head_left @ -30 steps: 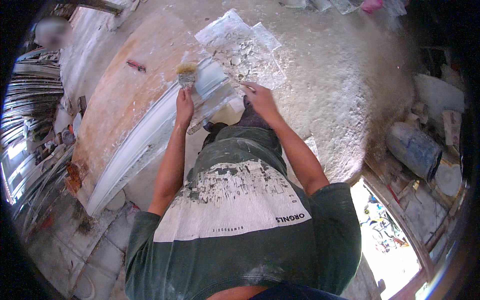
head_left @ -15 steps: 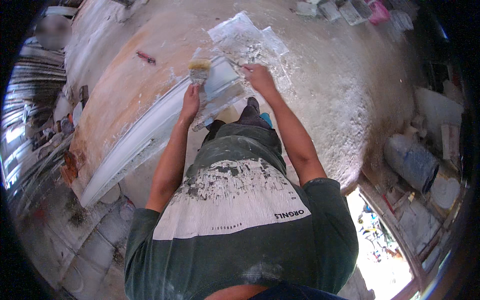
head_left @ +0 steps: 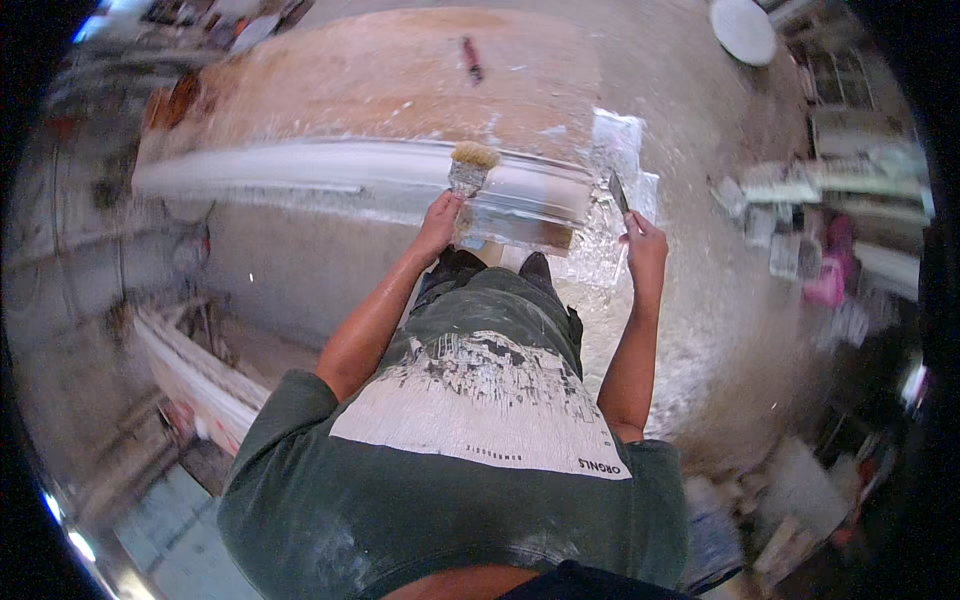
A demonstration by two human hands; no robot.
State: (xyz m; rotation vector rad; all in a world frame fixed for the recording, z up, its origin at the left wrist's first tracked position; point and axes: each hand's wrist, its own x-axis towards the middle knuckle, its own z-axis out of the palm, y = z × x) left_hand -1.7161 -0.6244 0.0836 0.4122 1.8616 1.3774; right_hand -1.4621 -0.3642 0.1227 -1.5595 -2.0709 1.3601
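Observation:
A wide, pale-bristled paintbrush (head_left: pixel 466 172) rises bristles up from my left hand (head_left: pixel 438 225), whose fingers are closed round its handle. Behind the brush lies a long white moulding (head_left: pixel 300 175) with ridges along its length, stretching far to the left. My right hand (head_left: pixel 645 245) grips a narrow flat-bladed scraper (head_left: pixel 617 192), its dark blade pointing up and away. This blade is just past the moulding's right end, over splattered white plaster. Whether the blade touches anything, I cannot tell.
Beyond the moulding, a red utility knife (head_left: pixel 471 60) lies on an orange-brown board (head_left: pixel 350 80). White sheets (head_left: pixel 617 135) lie by the moulding's right end. A round white disc (head_left: pixel 743 30) is at far right, with a pink item (head_left: pixel 828 280) and clutter below it.
The view has swung round, so the moulding now runs almost level across it. My right hand has moved away from the moulding's end; my left hand keeps the brush upright.

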